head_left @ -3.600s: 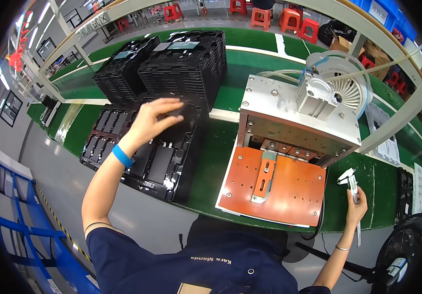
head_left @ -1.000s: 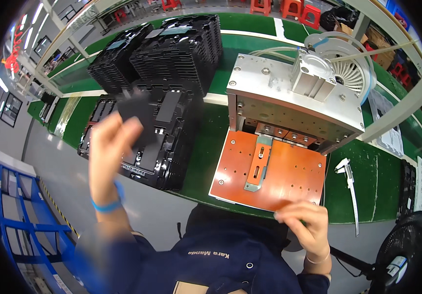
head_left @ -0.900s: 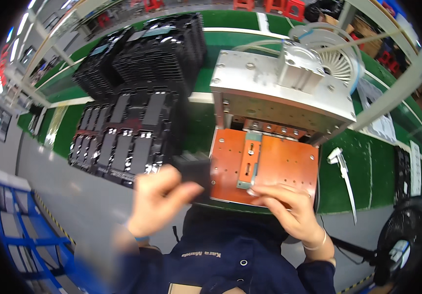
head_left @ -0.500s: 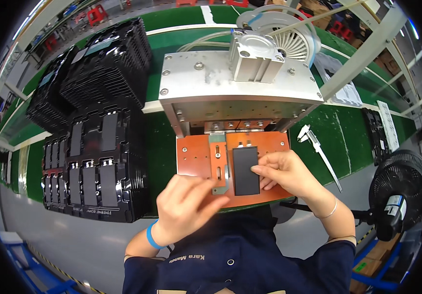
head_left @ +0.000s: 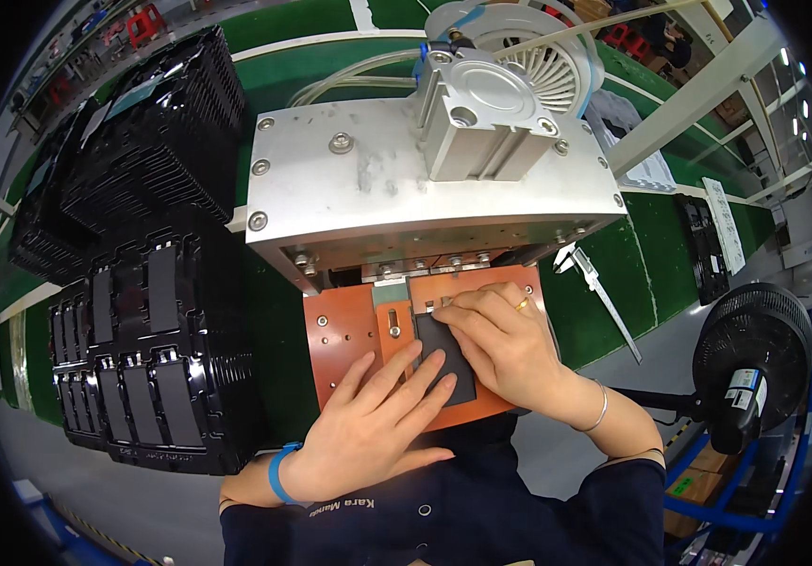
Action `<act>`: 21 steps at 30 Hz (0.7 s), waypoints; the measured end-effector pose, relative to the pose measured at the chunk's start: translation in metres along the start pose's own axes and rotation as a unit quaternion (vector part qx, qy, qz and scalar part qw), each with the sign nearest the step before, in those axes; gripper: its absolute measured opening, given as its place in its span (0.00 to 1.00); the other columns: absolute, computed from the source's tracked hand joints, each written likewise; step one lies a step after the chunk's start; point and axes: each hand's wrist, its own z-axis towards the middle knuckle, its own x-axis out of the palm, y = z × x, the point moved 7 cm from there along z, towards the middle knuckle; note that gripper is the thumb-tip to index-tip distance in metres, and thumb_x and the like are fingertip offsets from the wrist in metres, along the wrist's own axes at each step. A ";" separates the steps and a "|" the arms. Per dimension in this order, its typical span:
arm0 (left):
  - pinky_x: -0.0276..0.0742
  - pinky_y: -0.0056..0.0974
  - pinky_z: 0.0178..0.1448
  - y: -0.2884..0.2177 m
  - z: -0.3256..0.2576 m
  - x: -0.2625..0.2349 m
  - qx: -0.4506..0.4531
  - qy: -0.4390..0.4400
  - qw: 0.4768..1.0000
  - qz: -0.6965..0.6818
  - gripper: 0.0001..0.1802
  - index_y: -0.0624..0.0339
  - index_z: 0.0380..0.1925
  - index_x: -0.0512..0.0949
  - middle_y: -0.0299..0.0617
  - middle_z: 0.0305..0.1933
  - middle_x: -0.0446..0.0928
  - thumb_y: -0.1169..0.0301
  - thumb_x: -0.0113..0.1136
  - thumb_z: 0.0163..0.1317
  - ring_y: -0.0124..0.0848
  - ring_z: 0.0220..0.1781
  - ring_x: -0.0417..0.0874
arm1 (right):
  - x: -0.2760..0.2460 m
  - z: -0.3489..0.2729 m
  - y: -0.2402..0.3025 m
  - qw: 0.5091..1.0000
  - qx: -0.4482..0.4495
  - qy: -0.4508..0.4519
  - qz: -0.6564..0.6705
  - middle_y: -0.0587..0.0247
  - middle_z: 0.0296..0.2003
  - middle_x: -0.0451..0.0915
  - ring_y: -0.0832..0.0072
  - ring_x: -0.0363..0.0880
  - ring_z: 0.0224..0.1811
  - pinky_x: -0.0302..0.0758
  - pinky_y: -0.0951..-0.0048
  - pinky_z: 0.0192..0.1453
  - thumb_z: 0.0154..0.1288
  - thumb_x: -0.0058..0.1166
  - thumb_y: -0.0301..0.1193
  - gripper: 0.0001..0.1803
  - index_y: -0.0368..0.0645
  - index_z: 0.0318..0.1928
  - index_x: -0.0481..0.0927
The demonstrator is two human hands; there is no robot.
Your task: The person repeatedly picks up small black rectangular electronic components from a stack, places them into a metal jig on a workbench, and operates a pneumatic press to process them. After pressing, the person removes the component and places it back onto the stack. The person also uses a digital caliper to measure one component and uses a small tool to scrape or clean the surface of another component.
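A flat black battery cell (head_left: 463, 380) with small metal tabs at its far end lies on the orange fixture plate (head_left: 338, 307) below the metal press. My left hand (head_left: 363, 434) is open, its fingers stretched over the cell's left side and the slotted orange guide strip (head_left: 393, 318). At the far end, by the tabs, my right hand (head_left: 511, 357) has its thumb and fingertips pinched together on the cell. My fingers hide part of the cell and its tabs.
The silver press (head_left: 377, 174) with its cylinder (head_left: 486, 113) rises just beyond my hands. Black trays (head_left: 165, 368) holding more cells stand left, with stacked trays (head_left: 156, 141) behind. A caliper (head_left: 604, 297) lies right on the green mat; a black fan (head_left: 755, 349) stands beyond it.
My left hand has come down onto the cell and guide strip. My right hand has moved from the cell's right edge to its tab end. The view has shifted closer to the press.
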 end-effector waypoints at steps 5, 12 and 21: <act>0.59 0.51 0.71 0.002 -0.002 0.006 0.001 0.005 1.000 0.007 0.35 0.50 0.59 0.75 0.40 0.66 0.71 0.42 0.60 0.57 0.37 0.71 0.66 | 0.007 -0.001 0.003 0.999 -0.001 0.033 -0.028 0.60 0.46 0.77 0.64 0.75 0.49 0.71 0.63 0.49 0.49 0.56 0.22 0.22 0.38 0.49 0.80; 0.61 0.50 0.68 0.001 0.001 0.002 0.001 -0.006 1.000 0.015 0.35 0.49 0.55 0.79 0.39 0.63 0.74 0.40 0.65 0.52 0.42 0.67 0.70 | 0.006 -0.001 -0.002 0.999 0.029 0.005 -0.031 0.62 0.49 0.75 0.62 0.72 0.52 0.69 0.62 0.55 0.49 0.56 0.24 0.22 0.42 0.50 0.80; 0.64 0.51 0.67 0.001 0.002 0.001 -0.004 -0.010 1.000 0.008 0.35 0.50 0.53 0.80 0.41 0.62 0.74 0.40 0.66 0.51 0.43 0.66 0.71 | 0.010 0.003 -0.001 0.999 0.039 0.027 0.010 0.62 0.50 0.74 0.62 0.71 0.53 0.70 0.65 0.53 0.49 0.58 0.24 0.21 0.46 0.48 0.82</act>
